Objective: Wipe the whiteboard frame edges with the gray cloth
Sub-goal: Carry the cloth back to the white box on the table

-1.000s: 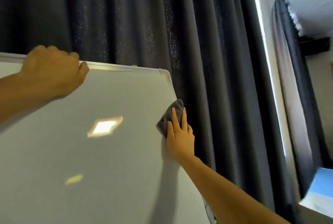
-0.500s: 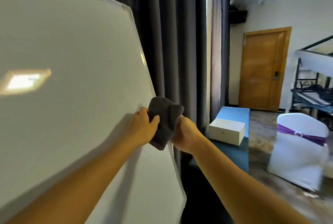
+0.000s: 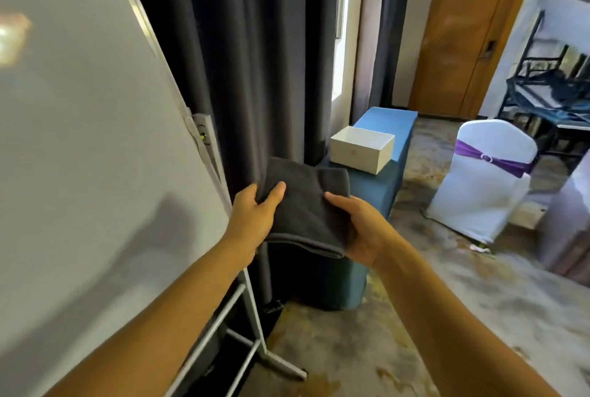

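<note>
The gray cloth (image 3: 306,208) is folded and spread flat between both hands, just right of the whiteboard. My left hand (image 3: 253,216) grips its left edge, thumb on top. My right hand (image 3: 360,227) holds its right side from beneath. The whiteboard (image 3: 79,141) fills the left of the view, and its silver frame edge (image 3: 166,67) runs diagonally down to a bracket on the stand. The cloth is clear of the frame, not touching it.
Dark curtains (image 3: 255,45) hang behind the board. The metal stand legs (image 3: 255,326) spread over the floor below. A blue bench (image 3: 376,192) with a white box (image 3: 360,149) stands ahead, a white covered chair (image 3: 482,179) at right, a wooden door (image 3: 469,29) beyond.
The cloth has come off the board's right frame edge and been opened out flat between both hands. My left hand left the top edge and joined it. The view swung down and right.
</note>
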Available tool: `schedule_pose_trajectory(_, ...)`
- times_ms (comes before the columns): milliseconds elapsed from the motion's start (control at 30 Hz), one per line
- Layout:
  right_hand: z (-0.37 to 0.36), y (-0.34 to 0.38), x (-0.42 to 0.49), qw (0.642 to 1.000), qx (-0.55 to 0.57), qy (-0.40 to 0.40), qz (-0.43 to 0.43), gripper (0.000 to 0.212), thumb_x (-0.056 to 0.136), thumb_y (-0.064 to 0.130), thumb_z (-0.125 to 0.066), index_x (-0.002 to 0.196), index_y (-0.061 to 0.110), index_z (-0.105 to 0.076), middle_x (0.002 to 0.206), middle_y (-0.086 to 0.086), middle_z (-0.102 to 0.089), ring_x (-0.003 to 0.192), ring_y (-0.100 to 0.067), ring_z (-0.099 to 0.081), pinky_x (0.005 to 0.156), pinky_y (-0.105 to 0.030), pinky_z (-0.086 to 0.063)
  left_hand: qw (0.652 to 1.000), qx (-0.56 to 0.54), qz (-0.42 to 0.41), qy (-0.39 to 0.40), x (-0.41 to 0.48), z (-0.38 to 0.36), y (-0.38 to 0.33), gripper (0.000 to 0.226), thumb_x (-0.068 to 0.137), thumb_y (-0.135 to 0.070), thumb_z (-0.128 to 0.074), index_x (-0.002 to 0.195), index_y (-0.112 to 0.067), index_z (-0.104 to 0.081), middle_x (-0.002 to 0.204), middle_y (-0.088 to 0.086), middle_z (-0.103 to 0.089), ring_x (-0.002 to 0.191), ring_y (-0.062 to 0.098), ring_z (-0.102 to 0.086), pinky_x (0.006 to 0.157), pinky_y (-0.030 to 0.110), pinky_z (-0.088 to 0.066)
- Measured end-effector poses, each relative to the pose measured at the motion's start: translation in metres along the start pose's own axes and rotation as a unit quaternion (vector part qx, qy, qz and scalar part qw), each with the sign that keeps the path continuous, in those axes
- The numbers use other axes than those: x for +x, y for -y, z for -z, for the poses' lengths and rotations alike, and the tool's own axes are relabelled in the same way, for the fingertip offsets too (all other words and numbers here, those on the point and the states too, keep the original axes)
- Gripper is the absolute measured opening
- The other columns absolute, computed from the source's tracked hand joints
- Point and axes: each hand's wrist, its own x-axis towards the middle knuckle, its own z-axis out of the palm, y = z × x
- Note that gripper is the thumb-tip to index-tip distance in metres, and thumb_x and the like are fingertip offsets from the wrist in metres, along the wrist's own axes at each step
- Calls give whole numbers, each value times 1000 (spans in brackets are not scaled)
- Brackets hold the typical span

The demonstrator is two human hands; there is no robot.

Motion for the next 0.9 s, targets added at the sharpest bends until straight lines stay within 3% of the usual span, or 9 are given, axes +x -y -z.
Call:
schedule_pose_trajectory(100, 71, 4, -9, 996, -53, -68, 23, 21, 100, 20, -62, 114, 7, -72, 97, -13, -81, 81, -26, -79, 63, -35, -63, 1000, 19, -2, -4, -17, -74, 35, 23, 88, -47, -59, 101, -32, -70, 104, -7, -72, 96, 11, -68, 86, 36, -57)
schedule_pose_trajectory(233, 149, 25, -6, 987, -94, -130, 30, 24, 104, 27, -57, 97, 12, -74, 87, -8, -81, 73, -21, -79, 58, -32, -62, 999, 14, 51, 0, -16, -154, 73, 23, 89, -51, -54, 93, -34, -69, 98, -12, -72, 92, 5, -67, 81, 31, -57)
schedule_pose_trajectory(400, 227, 48, 37, 966, -148, -205, 50, 29, 104, 34, -54, 87, 19, -73, 92, -11, -79, 94, -34, -76, 84, -52, -63, 998, 27, 63, 4, 27, -247, 105, 26, 92, -48, -51, 83, -30, -68, 81, -11, -72, 77, -2, -67, 61, 15, -53)
schedule_pose_trajectory(533, 295, 79, 97, 957, -154, -242, 37, 29, 103, 34, -56, 88, 16, -72, 103, -21, -77, 97, -37, -74, 89, -59, -58, 997, 13, 74, 5, 93, -319, 140, 24, 93, -45, -51, 86, -29, -66, 83, -12, -71, 80, -5, -66, 63, 13, -52)
schedule_pose_trajectory(633, 350, 116, 150, 951, -165, -260, 38, 22, 103, 29, -58, 99, 13, -72, 104, -15, -78, 105, -37, -72, 93, -55, -58, 996, -3, 89, 0, 158, -382, 162, 27, 95, -42, -49, 100, -23, -67, 99, -8, -70, 93, 2, -65, 78, 24, -53)
schedule_pose_trajectory(733, 402, 161, 205, 947, -171, -271, 28, 18, 102, 17, -58, 110, 4, -68, 114, -19, -75, 113, -38, -68, 98, -53, -56, 993, -3, 115, 7, 227, -442, 178, 30, 95, -41, -49, 98, -17, -68, 98, -3, -71, 93, 9, -66, 79, 31, -54)
schedule_pose_trajectory(833, 448, 219, 256, 952, -144, -266, 41, 14, 103, 12, -56, 109, 8, -68, 114, -16, -75, 103, -28, -73, 82, -40, -60, 991, -1, 126, 45, 296, -499, 177, 33, 95, -42, -48, 92, -17, -68, 95, 0, -72, 88, 11, -68, 75, 35, -57)
schedule_pose_trajectory(900, 476, 252, 284, 956, -128, -261, 40, 14, 104, 13, -55, 109, 11, -68, 111, -12, -77, 95, -21, -74, 74, -33, -60, 989, 12, 131, 62, 334, -533, 173, 33, 94, -45, -48, 90, -19, -69, 92, -2, -73, 82, 6, -69, 69, 29, -57)
